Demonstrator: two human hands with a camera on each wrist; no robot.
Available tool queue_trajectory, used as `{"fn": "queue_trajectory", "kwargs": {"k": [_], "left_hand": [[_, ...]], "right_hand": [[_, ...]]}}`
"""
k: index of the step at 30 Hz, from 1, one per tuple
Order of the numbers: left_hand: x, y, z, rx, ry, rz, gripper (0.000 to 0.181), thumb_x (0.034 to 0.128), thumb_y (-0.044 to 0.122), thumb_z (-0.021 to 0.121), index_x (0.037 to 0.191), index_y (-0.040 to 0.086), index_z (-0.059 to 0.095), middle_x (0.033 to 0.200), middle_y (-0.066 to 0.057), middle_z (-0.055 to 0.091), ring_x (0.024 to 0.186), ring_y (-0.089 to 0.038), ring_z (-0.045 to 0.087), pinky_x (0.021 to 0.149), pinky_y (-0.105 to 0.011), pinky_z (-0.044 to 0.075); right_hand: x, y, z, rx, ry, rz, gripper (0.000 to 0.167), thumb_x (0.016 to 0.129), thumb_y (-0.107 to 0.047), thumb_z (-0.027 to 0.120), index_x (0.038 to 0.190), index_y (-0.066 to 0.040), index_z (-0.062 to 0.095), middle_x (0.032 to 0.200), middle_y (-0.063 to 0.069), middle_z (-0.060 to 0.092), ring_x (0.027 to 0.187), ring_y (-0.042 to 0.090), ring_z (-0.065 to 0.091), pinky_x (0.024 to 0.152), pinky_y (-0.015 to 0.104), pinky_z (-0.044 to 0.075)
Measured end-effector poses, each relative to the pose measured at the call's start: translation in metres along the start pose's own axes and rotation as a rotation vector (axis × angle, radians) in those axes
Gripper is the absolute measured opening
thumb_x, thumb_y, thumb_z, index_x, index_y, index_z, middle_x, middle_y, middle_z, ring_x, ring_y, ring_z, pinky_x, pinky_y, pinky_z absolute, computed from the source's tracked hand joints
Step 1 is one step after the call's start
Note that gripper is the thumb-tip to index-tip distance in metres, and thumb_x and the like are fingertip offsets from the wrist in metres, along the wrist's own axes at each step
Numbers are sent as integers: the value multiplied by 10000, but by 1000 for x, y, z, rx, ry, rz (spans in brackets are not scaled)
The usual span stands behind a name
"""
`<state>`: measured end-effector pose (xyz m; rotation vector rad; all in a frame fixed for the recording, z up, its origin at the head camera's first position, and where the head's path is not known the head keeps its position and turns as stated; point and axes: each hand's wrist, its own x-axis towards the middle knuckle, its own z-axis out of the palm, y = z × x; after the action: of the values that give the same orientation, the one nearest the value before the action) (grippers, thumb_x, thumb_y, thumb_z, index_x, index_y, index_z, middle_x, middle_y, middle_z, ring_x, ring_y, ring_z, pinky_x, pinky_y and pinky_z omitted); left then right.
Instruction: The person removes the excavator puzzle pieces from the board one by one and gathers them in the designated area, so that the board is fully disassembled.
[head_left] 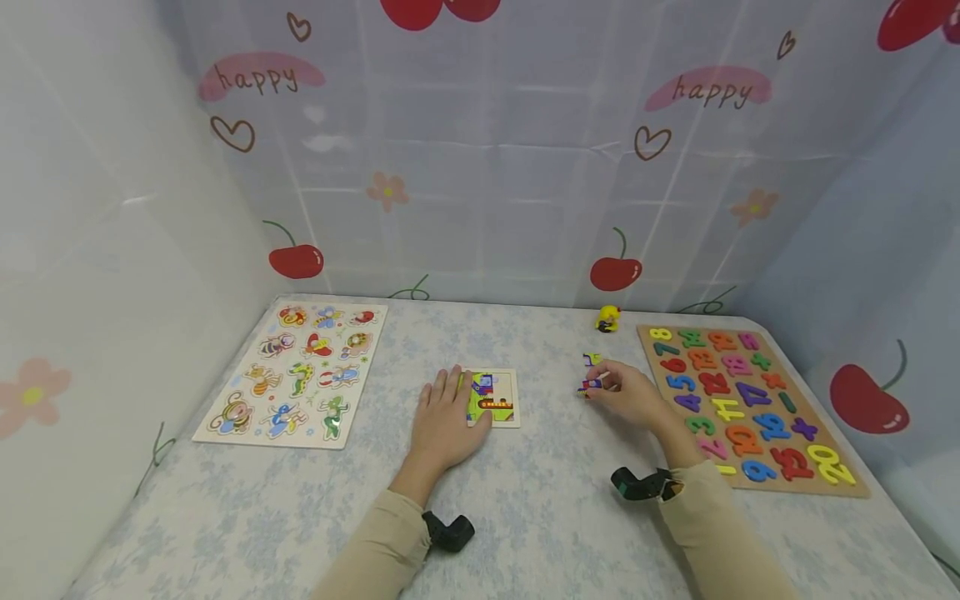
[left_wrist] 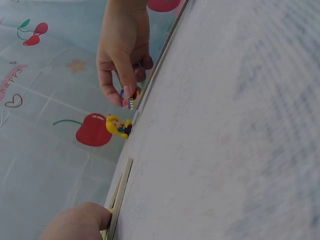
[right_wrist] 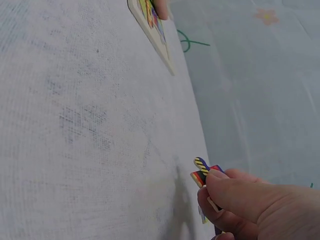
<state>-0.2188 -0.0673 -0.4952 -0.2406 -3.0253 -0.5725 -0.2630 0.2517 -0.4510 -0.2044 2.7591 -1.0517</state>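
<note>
A small square puzzle board (head_left: 505, 417) with a vehicle picture lies at the middle of the table; its right part shows pale, bare areas. My left hand (head_left: 447, 425) rests flat on the board's left side, fingers straight. To the right of the board, my right hand (head_left: 628, 398) pinches a small colourful puzzle piece (right_wrist: 201, 175) between thumb and fingers, above the table. Another piece (head_left: 592, 359) is just beyond the right fingertips in the head view. In the left wrist view the right hand (left_wrist: 124, 50) holds the piece (left_wrist: 129, 101) pointing down.
An insect picture board (head_left: 300, 375) lies at the left. At the right is a wooden number board (head_left: 750, 408), close beside the right forearm. A small yellow figure (head_left: 607, 318) stands near the back edge. Curtains with cherries surround the table.
</note>
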Motion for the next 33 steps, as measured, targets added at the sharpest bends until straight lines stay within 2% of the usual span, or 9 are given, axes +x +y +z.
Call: {"fn": "queue_trajectory", "kwargs": {"k": [6,13,19,26,33], "left_hand": [[0,0,1,-4,10,4,788,945,584,408,1597,177,233,1674,-54,173,1559,-284,112,1260,-505,107],[-1,0,1,-3,13,5,792,947,590,406,1598,177,228,1673,-56,179,1559,-282,114,1261,-501,104],[-1,0,0,4,6,4,796,947,597,399,1599,176,221,1675,-52,169,1559,-283,110,1261,-504,106],[0,0,1,10,-1,-5,795,945,603,386,1601,190,211,1678,-45,158,1561,-276,99,1263,-498,96],[0,0,1,13,-2,-2,794,948,606,386,1601,189,212,1677,-45,160,1560,-278,105,1262,-500,100]], "right_hand": [[-3,2,-3,-10,2,6,208,954,-209,665,1149,-143,636,951,78,591,804,213,518,641,304,428],[-1,4,-1,-74,21,10,191,960,-199,657,1144,-151,636,987,78,610,854,217,527,705,323,433],[0,3,1,-81,40,42,191,961,-201,657,1142,-151,621,1013,91,610,880,231,532,734,342,441],[3,0,5,-131,68,49,191,965,-231,653,1138,-166,610,966,74,594,817,220,519,669,321,415],[6,-1,6,-185,60,83,215,962,-243,655,1157,-169,603,976,74,590,811,217,518,644,311,412]]}}
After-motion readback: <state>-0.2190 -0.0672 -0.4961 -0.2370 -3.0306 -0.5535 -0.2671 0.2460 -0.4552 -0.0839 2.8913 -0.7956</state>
